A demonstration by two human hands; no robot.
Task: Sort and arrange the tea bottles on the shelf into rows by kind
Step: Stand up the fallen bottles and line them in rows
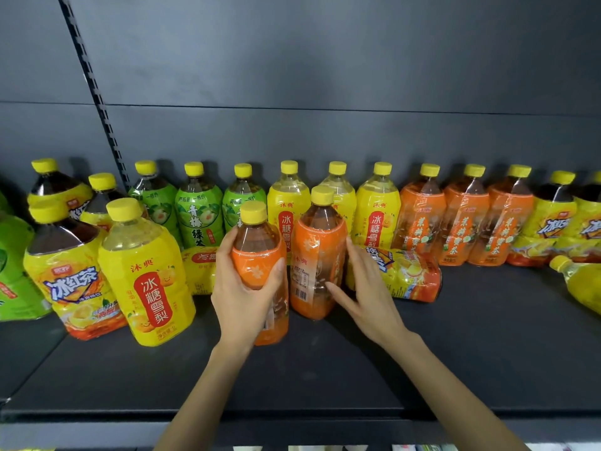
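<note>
Centrally on the shelf (325,369), the left hand (242,288) grips one orange bottle (255,242) while the straight-fingered right hand (367,288) touches the second orange bottle (317,255); next, both presumably join the orange row (465,219) rightward.

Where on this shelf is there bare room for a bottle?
Widest bare shelf lies front right, bordered by the lying iced-tea bottle, the back-row orange bottles and the tipped yellow bottle. The front strip is bare too, nearer than the left hand gripping an orange bottle and the right hand. Left end and back row are crowded.
</note>
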